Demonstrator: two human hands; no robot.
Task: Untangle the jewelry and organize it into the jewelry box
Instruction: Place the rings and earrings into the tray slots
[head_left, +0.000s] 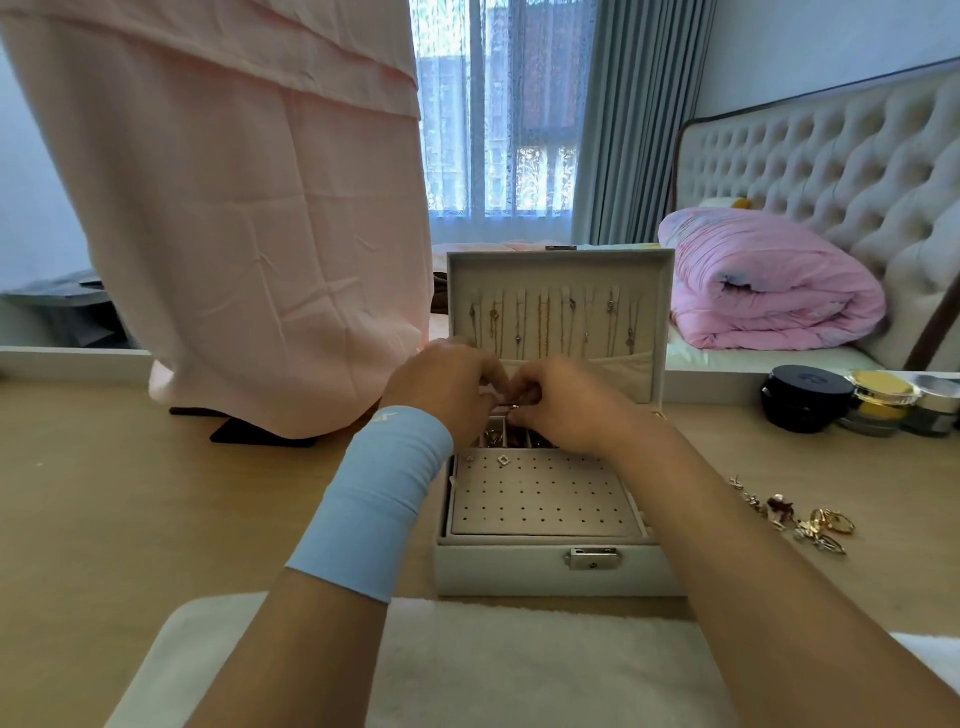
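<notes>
Gaping grey jewelry box (493, 571), lid (561, 267) upright.

Light-blue sleeve (374, 499), left forearm only

Pink cloth (249, 208), rolled quilt (769, 286), probably cosmetic jars (878, 405)
</notes>
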